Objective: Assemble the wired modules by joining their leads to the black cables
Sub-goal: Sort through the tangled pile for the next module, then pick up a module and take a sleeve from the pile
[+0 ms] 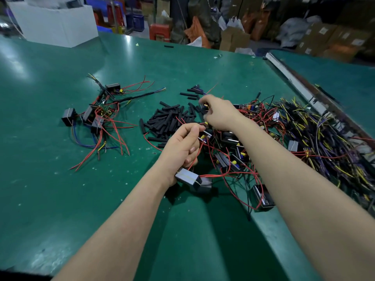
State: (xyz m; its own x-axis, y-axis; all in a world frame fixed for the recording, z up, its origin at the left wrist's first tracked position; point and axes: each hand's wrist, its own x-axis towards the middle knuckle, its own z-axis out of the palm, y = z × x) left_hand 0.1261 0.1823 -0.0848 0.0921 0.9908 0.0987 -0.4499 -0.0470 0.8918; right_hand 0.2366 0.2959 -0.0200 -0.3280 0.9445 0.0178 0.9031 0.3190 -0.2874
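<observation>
My left hand (182,147) pinches thin red leads between thumb and forefinger, and a grey boxed module (187,177) hangs at its wrist side under the curled fingers. My right hand (218,114) reaches over the heap and pinches a small module with a yellow part (206,107) at its fingertips. A heap of loose modules with red leads (229,151) lies under both hands. Short black tube pieces (168,120) are piled just beyond my left hand. A tangle of black cables with yellow and purple wires (316,134) fills the right side of the green table (60,199).
A cluster of joined modules with red and blue wires (97,116) lies at the left. A white box (54,25) stands at the far left corner. A metal rail (300,88) borders the table on the right. Cartons and crates stand behind.
</observation>
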